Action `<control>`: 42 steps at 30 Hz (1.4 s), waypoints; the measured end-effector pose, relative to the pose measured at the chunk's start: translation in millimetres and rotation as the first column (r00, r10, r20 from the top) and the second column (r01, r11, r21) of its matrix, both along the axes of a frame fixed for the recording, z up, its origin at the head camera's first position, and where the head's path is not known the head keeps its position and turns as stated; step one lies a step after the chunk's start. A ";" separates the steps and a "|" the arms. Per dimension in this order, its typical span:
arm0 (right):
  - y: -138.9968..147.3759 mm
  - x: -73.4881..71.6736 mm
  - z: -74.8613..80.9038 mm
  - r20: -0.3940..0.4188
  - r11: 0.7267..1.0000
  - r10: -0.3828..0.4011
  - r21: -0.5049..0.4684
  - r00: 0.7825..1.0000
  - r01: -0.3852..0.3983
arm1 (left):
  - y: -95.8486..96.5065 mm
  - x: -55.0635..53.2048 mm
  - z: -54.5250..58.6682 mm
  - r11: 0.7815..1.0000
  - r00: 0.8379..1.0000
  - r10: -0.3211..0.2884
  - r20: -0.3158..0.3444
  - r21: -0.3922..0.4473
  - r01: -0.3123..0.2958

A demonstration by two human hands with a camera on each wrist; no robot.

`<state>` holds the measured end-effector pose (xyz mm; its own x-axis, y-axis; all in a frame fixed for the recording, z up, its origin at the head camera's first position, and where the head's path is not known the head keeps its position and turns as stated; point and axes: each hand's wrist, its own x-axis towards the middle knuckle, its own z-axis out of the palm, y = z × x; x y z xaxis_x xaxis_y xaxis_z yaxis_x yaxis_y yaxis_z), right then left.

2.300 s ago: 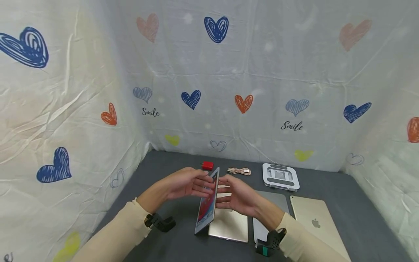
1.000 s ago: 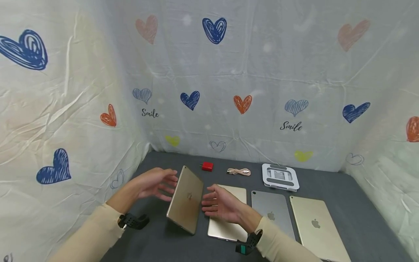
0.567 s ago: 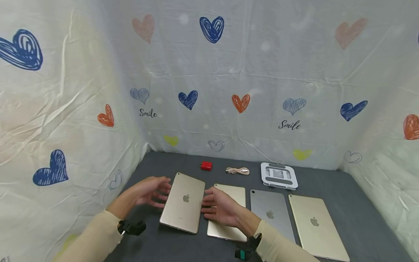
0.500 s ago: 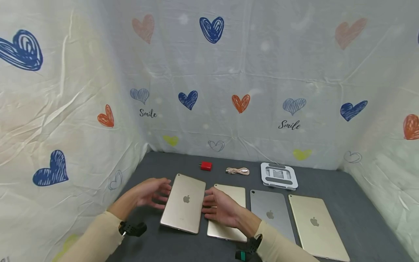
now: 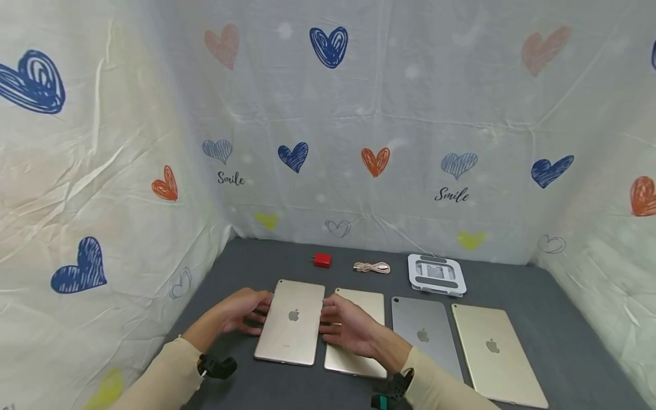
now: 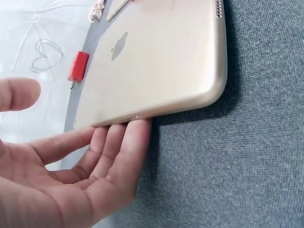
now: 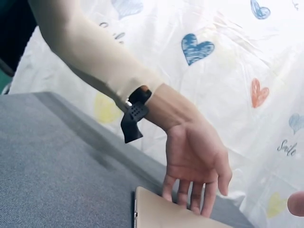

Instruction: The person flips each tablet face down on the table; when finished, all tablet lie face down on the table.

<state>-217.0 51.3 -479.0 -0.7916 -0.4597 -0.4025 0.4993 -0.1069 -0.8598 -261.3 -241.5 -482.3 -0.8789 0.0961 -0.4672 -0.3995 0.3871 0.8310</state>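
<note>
A gold tablet (image 5: 288, 336) lies nearly level, its back with the apple logo facing up, between my two hands at the table's left. My left hand (image 5: 240, 312) touches its left edge. In the left wrist view the fingertips (image 6: 137, 127) are right at the lower rim, with the thumb apart from it and a shadow beneath. My right hand (image 5: 356, 327) has its fingers at the tablet's right edge, over a second gold tablet (image 5: 344, 364). The tablet's screen is hidden underneath. In the right wrist view only a tip of my right thumb (image 7: 295, 204) shows.
Right of these lie a grey tablet (image 5: 417, 319) and a larger gold tablet (image 5: 499, 364), backs up. Along the back of the grey table (image 5: 246, 259) are a red charger plug (image 5: 322, 260), a bundled cable (image 5: 372, 267) and a folded white stand (image 5: 437, 275).
The tablet, upright with its screen showing over the second one earlier, has moved left, turned back-up and tilted down to nearly level. Both hands moved left with it, then lowered slightly.
</note>
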 end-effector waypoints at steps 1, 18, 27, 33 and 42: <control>0.3 0.2 0.0 -0.001 1.000 0.000 0.000 1.000 0.000 | 1.3 -0.1 0.0 1.000 1.000 -0.002 -0.002 -0.014 0.002; 33.1 2.9 8.2 -0.064 0.995 0.092 -0.024 0.994 -0.094 | 1.0 7.9 14.7 0.985 0.992 -0.081 -0.100 -0.162 0.064; 141.8 23.8 63.1 -0.331 0.982 0.188 0.096 0.925 -0.165 | -47.4 29.8 79.4 0.941 0.886 -0.233 -0.401 -0.323 0.101; 222.4 43.3 99.7 -0.610 0.969 0.186 0.241 0.770 -0.043 | -70.9 41.9 144.9 0.897 0.726 -0.313 -0.612 -0.442 0.014; 306.8 68.3 126.9 -0.820 0.384 0.422 0.548 0.386 0.743 | -85.4 47.5 178.1 0.792 0.309 -0.420 -0.853 -0.511 -0.335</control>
<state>-148.7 358.1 -352.1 -0.8673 -0.1801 0.4640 -0.3563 0.8757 -0.3260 -213.8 -326.9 -304.2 -0.7197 0.2378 0.6523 0.4865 0.8430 0.2295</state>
